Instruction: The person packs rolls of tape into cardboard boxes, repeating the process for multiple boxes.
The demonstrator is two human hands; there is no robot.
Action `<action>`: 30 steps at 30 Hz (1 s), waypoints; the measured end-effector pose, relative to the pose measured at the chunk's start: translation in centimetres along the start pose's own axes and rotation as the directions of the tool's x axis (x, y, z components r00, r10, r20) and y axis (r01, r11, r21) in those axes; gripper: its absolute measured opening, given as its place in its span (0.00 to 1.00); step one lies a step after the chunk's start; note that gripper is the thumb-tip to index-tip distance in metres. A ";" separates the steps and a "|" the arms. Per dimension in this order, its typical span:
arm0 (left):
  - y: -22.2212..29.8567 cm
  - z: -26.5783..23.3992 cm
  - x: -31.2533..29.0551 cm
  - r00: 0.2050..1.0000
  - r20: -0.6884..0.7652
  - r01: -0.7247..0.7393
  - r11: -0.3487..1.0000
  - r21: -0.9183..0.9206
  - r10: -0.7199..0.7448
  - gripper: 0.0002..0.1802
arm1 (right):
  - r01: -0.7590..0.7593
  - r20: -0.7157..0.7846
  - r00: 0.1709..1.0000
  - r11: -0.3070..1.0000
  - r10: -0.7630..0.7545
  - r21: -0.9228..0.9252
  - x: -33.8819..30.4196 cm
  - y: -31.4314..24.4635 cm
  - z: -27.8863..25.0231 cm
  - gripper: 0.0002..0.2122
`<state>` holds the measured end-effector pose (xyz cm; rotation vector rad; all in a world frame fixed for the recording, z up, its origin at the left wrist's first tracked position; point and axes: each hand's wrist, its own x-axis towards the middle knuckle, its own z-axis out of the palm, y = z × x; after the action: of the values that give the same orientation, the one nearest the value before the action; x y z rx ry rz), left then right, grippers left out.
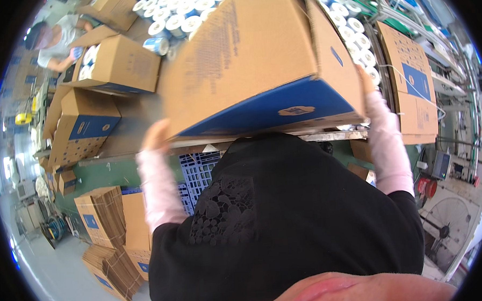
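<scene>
A large brown cardboard box (pixel 258 47) with a blue band along its near lower part fills the middle of the view. It sits tilted at the workbench edge in front of my body. My left hand (pixel 157 135) is at its near left corner, somewhat blurred by motion. Against the right side lies my right hand (pixel 366 81), its fingers partly hidden behind the box. Both hands hold the box between them. Many white-ended rolls (pixel 175 22) are heaped behind it, and more rolls (pixel 359 41) line its right side.
At left stand an open box (pixel 119 61) with rolls inside and another carton (pixel 86 119). A co-worker (pixel 61 40) handles the open one. Flattened cartons (pixel 106 215) are stacked on the floor. A large fan (pixel 443 232) stands at lower right.
</scene>
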<state>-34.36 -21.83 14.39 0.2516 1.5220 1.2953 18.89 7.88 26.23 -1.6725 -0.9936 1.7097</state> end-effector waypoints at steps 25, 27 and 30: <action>17.4 -7.2 8.9 0.953 0.006 -0.169 0.513 0.841 0.304 0.34 | 0.627 0.340 0.766 0.751 -0.546 -0.206 7.4 1.5 7.4 0.23; 11.9 -9.2 11.1 0.962 -0.236 0.031 0.807 0.590 0.136 0.37 | 0.633 0.160 0.771 0.710 -0.617 -0.309 10.9 8.2 7.5 0.22; 4.2 -9.0 15.7 0.905 -0.420 0.224 0.914 0.339 -0.066 0.32 | 0.341 0.124 0.937 0.779 -0.326 -0.526 16.6 16.6 10.6 0.24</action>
<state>-49.73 -14.21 7.41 0.1137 2.1065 0.9539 8.94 10.27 2.59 -1.6561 -1.7999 1.2797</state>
